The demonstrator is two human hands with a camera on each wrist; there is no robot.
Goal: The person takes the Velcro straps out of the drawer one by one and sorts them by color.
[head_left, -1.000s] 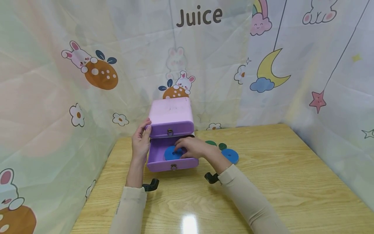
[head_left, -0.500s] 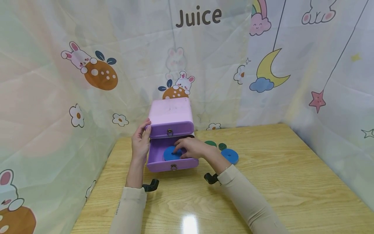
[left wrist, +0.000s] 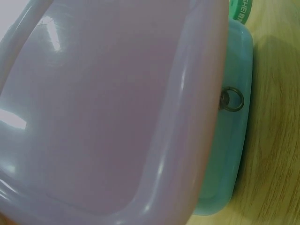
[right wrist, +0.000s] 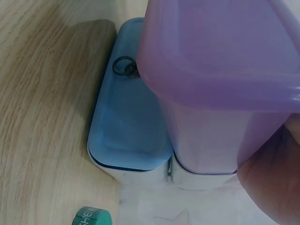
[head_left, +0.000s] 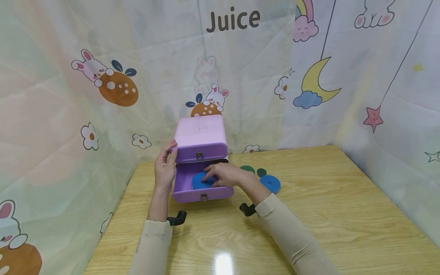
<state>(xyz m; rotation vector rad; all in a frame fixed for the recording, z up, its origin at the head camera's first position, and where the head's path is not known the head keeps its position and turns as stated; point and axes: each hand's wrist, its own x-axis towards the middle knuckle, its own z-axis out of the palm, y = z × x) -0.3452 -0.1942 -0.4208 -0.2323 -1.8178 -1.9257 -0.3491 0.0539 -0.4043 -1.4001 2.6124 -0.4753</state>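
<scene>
Blue disc point(head_left: 198, 183) is in the pulled-out drawer point(head_left: 189, 197), near its front wall. That drawer sits under the top drawer front point(head_left: 187, 154) in the drawer cabinet point(head_left: 200, 131), which stands by the counter's point(head_left: 309, 198) back edge, towards the back-left corner.

Right hand point(head_left: 225, 175) is inside the drawer: fingers bent over the disc's top, thumb near its right rim. Can't tell whether it's a true pinch or just contact.

Handling, my read: light, stiff, smooth enough to slip, not fragile. Best hold is opposite points on the rim; drawer walls may crowd the fingers.

Left hand point(head_left: 165, 168) grips the cabinet's left side, thumb on the front.

Bottom drawer point(right wrist: 131, 117) looks closed, ring pull on it.

Right of cabinet, towards the counter's back edge: second blue disc point(head_left: 274, 186), small green disc point(head_left: 261, 173), larger green disc point(head_left: 248, 168) part-hidden by the right arm.
</scene>
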